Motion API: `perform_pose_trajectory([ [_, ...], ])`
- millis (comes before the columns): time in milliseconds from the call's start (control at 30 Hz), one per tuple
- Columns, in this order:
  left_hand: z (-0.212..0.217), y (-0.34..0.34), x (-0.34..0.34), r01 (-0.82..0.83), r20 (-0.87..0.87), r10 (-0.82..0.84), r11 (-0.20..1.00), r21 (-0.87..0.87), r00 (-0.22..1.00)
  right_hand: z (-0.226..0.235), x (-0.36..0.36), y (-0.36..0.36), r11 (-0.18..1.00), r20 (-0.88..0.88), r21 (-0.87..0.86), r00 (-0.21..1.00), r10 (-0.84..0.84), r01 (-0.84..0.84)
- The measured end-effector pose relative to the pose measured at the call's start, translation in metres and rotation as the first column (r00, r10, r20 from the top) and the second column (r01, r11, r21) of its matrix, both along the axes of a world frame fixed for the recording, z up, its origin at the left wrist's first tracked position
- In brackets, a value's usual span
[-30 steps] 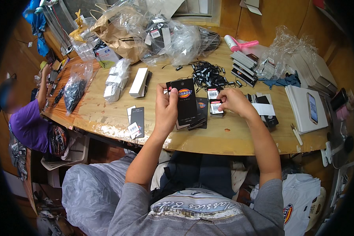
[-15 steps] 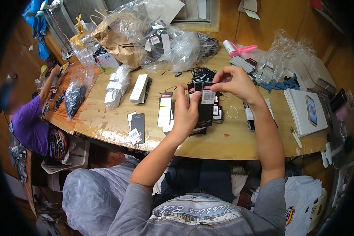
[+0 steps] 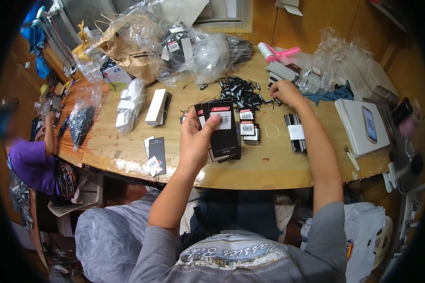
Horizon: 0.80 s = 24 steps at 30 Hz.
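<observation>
My left hand (image 3: 196, 141) grips a small fan of black hang tags (image 3: 225, 140), thumb across the front one, which carries a red band and a white barcode sticker. My right hand (image 3: 288, 92) is at the right edge of a tangled heap of black tag strings (image 3: 241, 91), its fingers pinched on a black tag string (image 3: 277, 101) with a small clip end. Just right of the held tags lie small stacks of barcoded tags (image 3: 246, 127). A banded bundle of black tags (image 3: 296, 133) lies below my right wrist.
A rubber band (image 3: 272, 130) lies mid-table. Toward the left are a white-edged card stack (image 3: 157, 107), a plastic-wrapped stack (image 3: 130, 106) and loose tags (image 3: 157, 153). Plastic bags (image 3: 208, 56) and a pink-handled roller (image 3: 278, 52) stand at the back. A co-worker (image 3: 30, 155) works at far left.
My right hand has left the tags and moved back to the string heap. My left hand has shifted left and toward me with the tags. The view has tilted slightly.
</observation>
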<state>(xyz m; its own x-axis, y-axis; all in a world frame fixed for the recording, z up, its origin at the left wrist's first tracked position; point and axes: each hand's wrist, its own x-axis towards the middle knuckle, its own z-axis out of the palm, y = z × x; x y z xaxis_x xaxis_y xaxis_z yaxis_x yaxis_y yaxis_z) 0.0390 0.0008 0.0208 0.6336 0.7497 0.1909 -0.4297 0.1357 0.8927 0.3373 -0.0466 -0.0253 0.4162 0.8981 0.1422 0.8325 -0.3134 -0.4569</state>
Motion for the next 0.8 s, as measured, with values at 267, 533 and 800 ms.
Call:
perform_pose_trajectory([
  [267, 0.003, -0.005, -0.011, 0.028, 0.007, -0.027, 0.999, -0.025, 1.000, 0.001, -0.001, 0.006, 0.994, 0.029, -0.095, 0.998, 0.061, -0.058],
  [533, -0.009, -0.012, 0.011, 0.223, -0.194, -0.230, 0.973, -0.056, 0.954, 0.046, -0.046, -0.028, 0.862, -0.870, 0.480, 0.218, 0.442, 0.166],
  [800, -0.006, -0.035, 0.060, 0.372, -0.230, -0.381, 0.924, -0.083, 0.896, 0.050, -0.109, -0.054, 0.852, -0.878, 0.479, 0.120, 0.463, 0.211],
])
